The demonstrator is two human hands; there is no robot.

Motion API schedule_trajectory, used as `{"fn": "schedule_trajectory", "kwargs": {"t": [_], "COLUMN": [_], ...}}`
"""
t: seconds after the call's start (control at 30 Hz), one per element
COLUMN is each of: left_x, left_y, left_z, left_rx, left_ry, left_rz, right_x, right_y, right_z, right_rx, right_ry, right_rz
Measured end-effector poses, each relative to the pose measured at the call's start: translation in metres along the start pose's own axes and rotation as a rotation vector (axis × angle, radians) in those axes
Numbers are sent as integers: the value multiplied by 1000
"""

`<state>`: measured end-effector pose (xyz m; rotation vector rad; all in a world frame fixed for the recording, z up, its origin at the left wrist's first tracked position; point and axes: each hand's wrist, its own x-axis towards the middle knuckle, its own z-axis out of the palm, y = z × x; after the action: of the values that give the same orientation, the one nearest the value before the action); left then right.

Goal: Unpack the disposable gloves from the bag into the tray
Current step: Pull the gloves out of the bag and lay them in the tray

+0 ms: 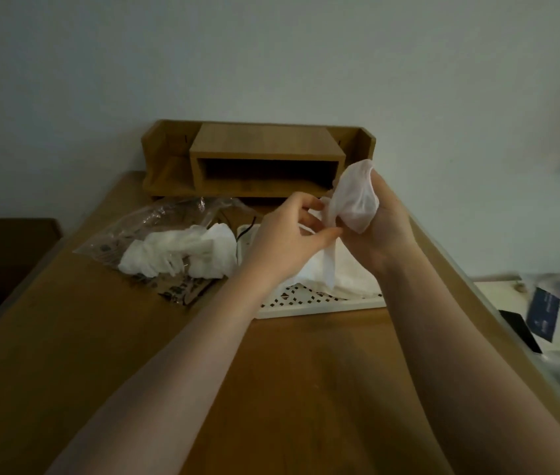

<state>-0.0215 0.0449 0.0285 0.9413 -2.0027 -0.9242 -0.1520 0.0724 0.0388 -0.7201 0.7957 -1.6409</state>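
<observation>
**Head view: both hands on one glove above the tray**

Head camera looks down a wooden table (107, 337) toward a pale wall, with both bare forearms reaching forward. The right hand (383, 221) is raised above the tray, its fingers curled round a thin white glove (355, 197) that bulges out over the top of the hand like a small pouch. The left hand (285, 234) meets it from the side, thumb and fingertips pinching the lower, gathered part of the same glove, so both hands grip one piece.

Below them sits the white tray (319, 308), its floor perforated in a dotted pattern; the near rim and a strip of the floor show, while the rest is covered by loose white gloves in the tray (350, 272). A fold of white material hangs down from the pinched spot toward that pile (whether it touches the pile is hard to tell).

Left of the tray, just beside it, lies the clear plastic bag (155, 224), crumpled and open, with printed lettering on its near edge. A heap of white gloves on the bag (182, 252) spills from its mouth, reaching almost to the tray's left rim.

At the table's far end stands a wooden desk organiser (264, 156) against the wall. To the right, a lower white surface carries a dark blue card (544, 317) and blurred clutter.
</observation>
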Motion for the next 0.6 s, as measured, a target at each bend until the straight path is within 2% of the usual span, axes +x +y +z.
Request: {"fn": "schedule_trajectory", "kwargs": {"t": [0.13,0.27,0.33,0.43,0.53,0.6], "left_x": [4,8,7,4,5,7], "left_y": [22,29,26,20,14,8], "left_z": [16,23,17,6,-6,-13], "left_rx": [-95,-158,-193,-227,-316,-440], "left_ry": [21,31,-15,-71,-133,-264], "left_rz": [-34,-36,-32,-36,-104,-139], "right_x": [-4,-6,-4,-2,-5,-7], "right_y": [-21,-33,-38,-43,-47,-48], "right_z": [-5,-17,-25,-36,-37,-33], "right_rx": [-129,-14,-54,-262,-472,-560], "right_ry": [-67,-107,-13,182,228,211], "right_rz": [-24,-77,-78,-84,-114,-131]}}
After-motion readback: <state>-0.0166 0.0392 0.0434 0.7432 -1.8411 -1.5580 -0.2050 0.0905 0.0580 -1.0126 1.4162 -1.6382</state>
